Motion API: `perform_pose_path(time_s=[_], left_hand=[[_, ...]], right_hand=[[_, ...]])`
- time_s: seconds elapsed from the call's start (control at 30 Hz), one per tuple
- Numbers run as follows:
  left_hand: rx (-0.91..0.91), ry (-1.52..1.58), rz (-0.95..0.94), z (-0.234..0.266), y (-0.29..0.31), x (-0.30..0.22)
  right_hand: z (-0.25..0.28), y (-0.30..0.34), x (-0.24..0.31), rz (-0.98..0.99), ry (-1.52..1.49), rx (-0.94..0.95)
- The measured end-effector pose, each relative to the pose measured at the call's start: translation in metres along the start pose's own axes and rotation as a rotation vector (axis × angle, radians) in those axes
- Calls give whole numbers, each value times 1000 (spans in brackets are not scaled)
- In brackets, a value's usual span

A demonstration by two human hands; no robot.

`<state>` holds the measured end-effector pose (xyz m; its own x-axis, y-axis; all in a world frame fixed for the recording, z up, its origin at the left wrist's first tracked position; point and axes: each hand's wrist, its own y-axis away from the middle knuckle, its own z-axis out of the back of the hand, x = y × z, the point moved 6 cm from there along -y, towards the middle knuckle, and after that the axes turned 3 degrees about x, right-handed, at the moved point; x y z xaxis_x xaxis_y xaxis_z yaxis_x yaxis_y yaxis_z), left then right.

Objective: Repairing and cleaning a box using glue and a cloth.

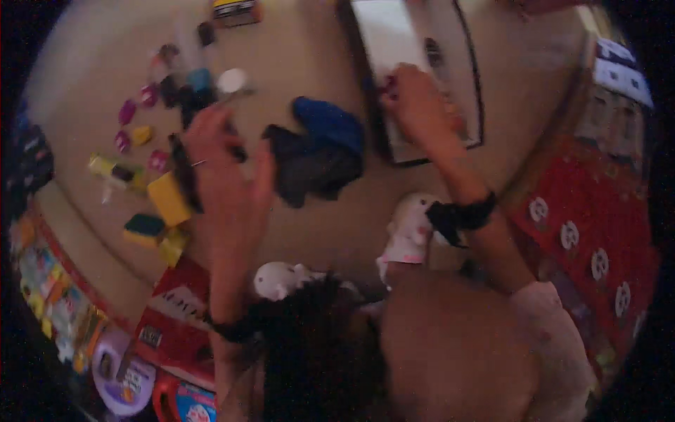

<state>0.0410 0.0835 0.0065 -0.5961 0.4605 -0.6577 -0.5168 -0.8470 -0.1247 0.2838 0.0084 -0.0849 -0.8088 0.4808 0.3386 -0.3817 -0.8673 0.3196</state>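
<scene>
The right hand (416,98) rests on a flat white board with a dark frame (394,49) that lies on the beige carpet (309,49) ahead of the person; its fingers are curled down against the board's near part, and something small and reddish shows at the fingertips, though blur hides whether it is pinched or only touched. A black band (460,214) wraps that wrist. Just left of the board lies a heap of cloth — a blue piece (329,123) on top of a dark grey one (309,169). The left hand (228,172) hovers beside that heap, raised above the floor, fingers spread and loosely open, a ring on one finger; it seems to hold nothing, but the motion blur leaves this uncertain. Under and left of it lie yellow sponges (167,198), one with a dark green top (144,226), and farther out a scatter of small pink and yellow items (137,116). Near the person's lap sit a white soft toy (278,280) and a red box (172,316). To the right lies a red patterned cloth (583,225) with white round marks.
</scene>
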Motion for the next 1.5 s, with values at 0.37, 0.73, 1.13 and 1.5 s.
perform_pose_path(time_s=[0.37, 0.73, 1.13, 1.5], left_hand=[[20, 415, 24, 2, 5, -5], [250, 785, 415, 6, 18, 75], [-196, 204, 688, 100, 16, 346], [-332, -148, 397, 90, 15, 225]], right_hand=[[97, 42, 59, 262, -360, -389], [48, 73, 141, 762, -332, -286], [26, 5, -67, -145, 174, -229], [12, -15, -78, -304, 178, -137]])
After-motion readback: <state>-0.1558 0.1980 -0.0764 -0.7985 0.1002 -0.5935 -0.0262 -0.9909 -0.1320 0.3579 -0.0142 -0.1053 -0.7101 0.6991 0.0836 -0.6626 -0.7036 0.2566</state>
